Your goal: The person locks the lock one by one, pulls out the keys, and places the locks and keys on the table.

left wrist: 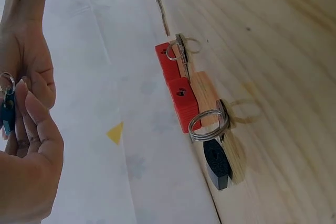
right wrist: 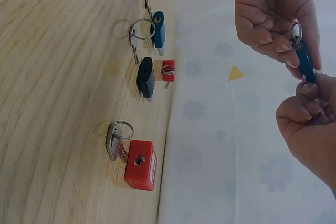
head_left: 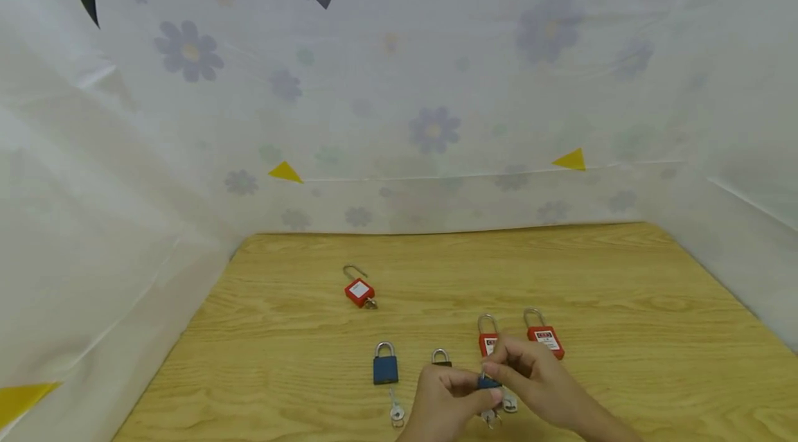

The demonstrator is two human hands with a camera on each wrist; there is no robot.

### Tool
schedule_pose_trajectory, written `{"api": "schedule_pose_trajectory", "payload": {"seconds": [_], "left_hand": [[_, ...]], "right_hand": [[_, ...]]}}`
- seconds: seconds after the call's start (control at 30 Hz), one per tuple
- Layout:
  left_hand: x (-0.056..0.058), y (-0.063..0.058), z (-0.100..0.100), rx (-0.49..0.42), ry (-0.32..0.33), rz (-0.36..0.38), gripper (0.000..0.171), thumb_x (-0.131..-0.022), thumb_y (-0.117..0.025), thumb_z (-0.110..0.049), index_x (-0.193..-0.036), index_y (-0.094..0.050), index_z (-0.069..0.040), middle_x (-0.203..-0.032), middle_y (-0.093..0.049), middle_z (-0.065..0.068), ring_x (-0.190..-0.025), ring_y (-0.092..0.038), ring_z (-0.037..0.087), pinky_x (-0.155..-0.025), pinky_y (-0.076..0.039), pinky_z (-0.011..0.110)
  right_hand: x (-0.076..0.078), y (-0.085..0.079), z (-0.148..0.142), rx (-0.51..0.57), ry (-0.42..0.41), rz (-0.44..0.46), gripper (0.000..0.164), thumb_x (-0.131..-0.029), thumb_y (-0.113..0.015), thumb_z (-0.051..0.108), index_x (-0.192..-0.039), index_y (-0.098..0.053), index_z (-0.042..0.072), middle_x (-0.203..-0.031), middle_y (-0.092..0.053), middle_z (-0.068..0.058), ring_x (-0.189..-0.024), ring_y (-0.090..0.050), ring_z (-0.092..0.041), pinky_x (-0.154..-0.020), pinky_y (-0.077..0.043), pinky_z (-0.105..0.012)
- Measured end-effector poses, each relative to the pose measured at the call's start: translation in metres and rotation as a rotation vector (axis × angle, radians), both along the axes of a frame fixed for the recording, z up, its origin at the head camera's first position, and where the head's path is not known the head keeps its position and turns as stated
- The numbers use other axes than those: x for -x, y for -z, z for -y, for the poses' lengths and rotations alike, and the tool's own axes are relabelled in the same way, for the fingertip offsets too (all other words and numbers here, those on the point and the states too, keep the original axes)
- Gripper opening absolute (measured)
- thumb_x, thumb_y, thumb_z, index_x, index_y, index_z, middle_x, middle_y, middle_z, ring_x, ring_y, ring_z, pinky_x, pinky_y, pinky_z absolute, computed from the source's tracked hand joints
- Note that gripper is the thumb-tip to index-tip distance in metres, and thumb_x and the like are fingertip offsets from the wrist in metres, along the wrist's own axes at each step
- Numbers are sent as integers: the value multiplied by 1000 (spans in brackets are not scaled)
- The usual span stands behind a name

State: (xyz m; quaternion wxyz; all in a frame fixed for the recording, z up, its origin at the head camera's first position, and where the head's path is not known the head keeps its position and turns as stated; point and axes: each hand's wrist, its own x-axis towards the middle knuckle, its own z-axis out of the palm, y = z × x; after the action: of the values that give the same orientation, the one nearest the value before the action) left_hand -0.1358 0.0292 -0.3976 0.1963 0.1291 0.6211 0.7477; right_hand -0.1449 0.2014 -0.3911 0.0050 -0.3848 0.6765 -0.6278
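Note:
Both hands meet over the front of the table, around a small blue padlock (head_left: 489,382). My left hand (head_left: 447,400) pinches its body between thumb and fingers, and a key ring (right wrist: 296,32) hangs at the padlock's lower end. The right hand (head_left: 539,379) pinches the shackle at the top with thumb and forefinger. Fingers hide much of the padlock. Behind the hands, a red padlock (head_left: 488,345) and a black padlock (head_left: 442,363) are partly covered. Another red padlock (head_left: 546,341) stands just beyond the right hand.
Left of the hands stands a second blue padlock (head_left: 385,370), with a key and ring (head_left: 397,415) before it. Farther back lies a red padlock (head_left: 359,292) with its shackle open and keys at its base. Flower-printed white sheeting (head_left: 386,116) encloses the wooden table (head_left: 280,345).

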Motion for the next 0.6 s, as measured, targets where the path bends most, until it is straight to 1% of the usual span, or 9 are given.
{"api": "schedule_pose_trajectory", "payload": {"seconds": [0.07, 0.13, 0.23, 0.33, 0.37, 0.43, 0.5, 0.57, 0.6], "left_hand": [[0, 0, 1, 26, 4, 4, 21, -79, -71, -9, -89, -70, 9, -85, -68, 26, -64, -63, 4, -60, -50, 16], [0, 0, 2, 58, 25, 11, 20, -79, -71, -9, -88, -71, 8, -82, -69, 25, -62, -62, 4, -59, -49, 17], [2, 0, 3, 118, 75, 8, 21, -79, -72, -11, -85, -71, 8, -78, -69, 23, -61, -61, 4, -58, -48, 17], [3, -1, 4, 150, 102, -1, 22, -79, -71, -13, -83, -70, 9, -76, -70, 21, -61, -60, 4, -57, -48, 18], [4, -1, 4, 149, 105, -5, 22, -80, -71, -12, -84, -70, 9, -77, -69, 22, -62, -60, 4, -58, -49, 18], [5, -2, 4, 148, 88, -19, 22, -81, -70, -13, -85, -71, 8, -79, -69, 22, -62, -60, 4, -58, -50, 19], [6, -3, 4, 152, 63, -36, 21, -83, -68, -14, -88, -71, 6, -82, -70, 23, -63, -60, 4, -60, -51, 19], [7, -3, 5, 162, 29, -43, 21, -84, -68, -15, -91, -72, 5, -85, -70, 22, -65, -61, 5, -61, -52, 20], [7, -4, 5, 178, 9, -42, 22, -84, -67, -17, -91, -72, 3, -85, -70, 20, -67, -61, 6, -62, -52, 21]], "right_hand": [[-1, 1, 0, 5, -13, -18, 14, -90, -43, -14, -82, -51, -5, -74, -53, -17, -65, -52, -1, -51, -48, -26], [-2, 2, -1, -7, -9, -19, 15, -90, -43, -14, -83, -51, -3, -73, -51, -17, -59, -47, -7, -48, -44, -26], [-2, 5, -2, -22, -23, -61, 15, -89, -44, -15, -86, -53, -3, -75, -51, -15, -58, -44, -18, -45, -40, -30], [-1, 5, -2, -30, -18, -73, 17, -89, -44, -15, -89, -55, -2, -77, -53, -14, -60, -45, -19, -46, -40, -31], [-2, 4, -1, -32, 2, -72, 17, -89, -44, -15, -89, -55, -2, -77, -53, -13, -60, -45, -18, -46, -40, -30], [-4, 3, 1, -50, 94, -49, 17, -91, -44, -12, -90, -56, 0, -75, -55, -6, -59, -46, -13, -47, -41, -29], [-8, 2, 4, -80, 234, -2, 16, -93, -44, -7, -93, -57, 2, -77, -56, 2, -61, -49, -8, -51, -44, -26], [-14, 4, 8, -106, 387, 75, 14, -95, -44, -1, -96, -57, 3, -78, -56, 8, -63, -51, -6, -53, -45, -24], [-17, 5, 9, -110, 454, 119, 13, -96, -44, 3, -97, -57, 3, -79, -55, 10, -64, -51, -5, -53, -45, -24]]}}
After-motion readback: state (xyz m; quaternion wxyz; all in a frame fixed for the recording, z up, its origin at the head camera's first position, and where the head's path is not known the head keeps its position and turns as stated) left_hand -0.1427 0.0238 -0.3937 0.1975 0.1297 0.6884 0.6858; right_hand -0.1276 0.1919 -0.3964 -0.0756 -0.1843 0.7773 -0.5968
